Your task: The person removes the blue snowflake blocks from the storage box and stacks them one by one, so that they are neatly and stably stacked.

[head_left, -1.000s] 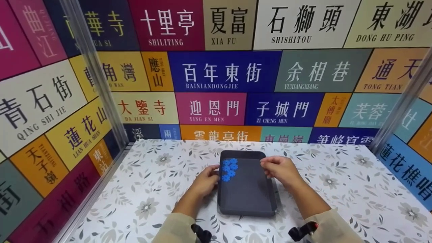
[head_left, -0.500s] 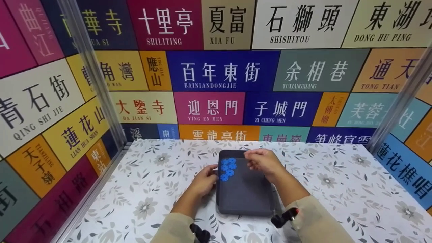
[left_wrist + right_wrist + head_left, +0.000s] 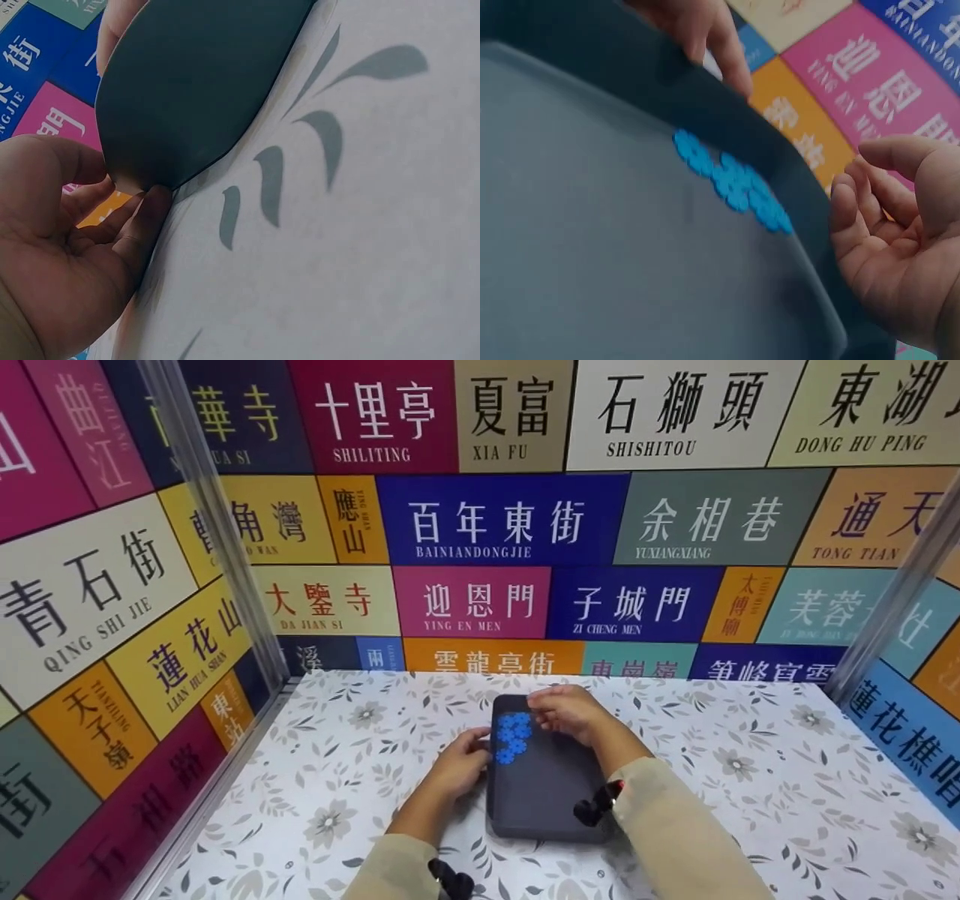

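Observation:
A dark grey rectangular tray [image 3: 536, 810] stands on the table in the head view. Flat blue flower-shaped pieces [image 3: 514, 737] lie clustered inside it near its far left corner. My left hand [image 3: 461, 761] holds the tray's left side; in the left wrist view its thumb and fingers [image 3: 154, 206] touch the tray's edge. Above the tray's far end is my right hand [image 3: 571, 712], just right of the flower pieces. Its fingers are loosely curled in the right wrist view, and no object shows between the thumb [image 3: 907, 154] and fingertips.
A white cloth [image 3: 720, 735] with a grey leaf and flower pattern covers the table. Behind it rises a wall of colourful signs [image 3: 499, 517]. Metal posts [image 3: 225, 532] stand at the corners. Small black devices [image 3: 600, 804] are worn on both wrists.
My right hand has moved left from the tray's right rim, across its far end, to beside the blue flower pieces. The left hand stays at the tray's left side.

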{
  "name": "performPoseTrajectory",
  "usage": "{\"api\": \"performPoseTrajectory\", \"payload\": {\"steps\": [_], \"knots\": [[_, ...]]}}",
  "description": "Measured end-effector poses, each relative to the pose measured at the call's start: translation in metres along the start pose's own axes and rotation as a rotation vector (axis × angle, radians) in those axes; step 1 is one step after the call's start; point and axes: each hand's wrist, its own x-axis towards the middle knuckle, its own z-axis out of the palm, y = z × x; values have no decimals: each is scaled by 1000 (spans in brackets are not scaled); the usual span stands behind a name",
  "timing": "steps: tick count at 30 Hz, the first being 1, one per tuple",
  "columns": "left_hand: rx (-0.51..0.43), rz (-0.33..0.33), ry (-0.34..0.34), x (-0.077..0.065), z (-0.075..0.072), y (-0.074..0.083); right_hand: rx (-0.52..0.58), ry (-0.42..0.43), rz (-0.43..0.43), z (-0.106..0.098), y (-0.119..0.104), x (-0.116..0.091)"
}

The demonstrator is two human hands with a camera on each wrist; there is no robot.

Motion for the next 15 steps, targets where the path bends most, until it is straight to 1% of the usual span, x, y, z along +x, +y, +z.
{"api": "performPoseTrajectory", "payload": {"steps": [5,7,12,15], "knots": [[-43,-10,-13,-1,2,0,-11,-8,-21,-3,9,9],[-33,-12,-9,-2,2,0,-26,-10,-25,-2,13,12],[-8,-26,-4,-1,0,1,-129,-32,-27,3,24,15],[1,-36,0,0,-1,1,-182,-37,-42,6,28,15]]}}
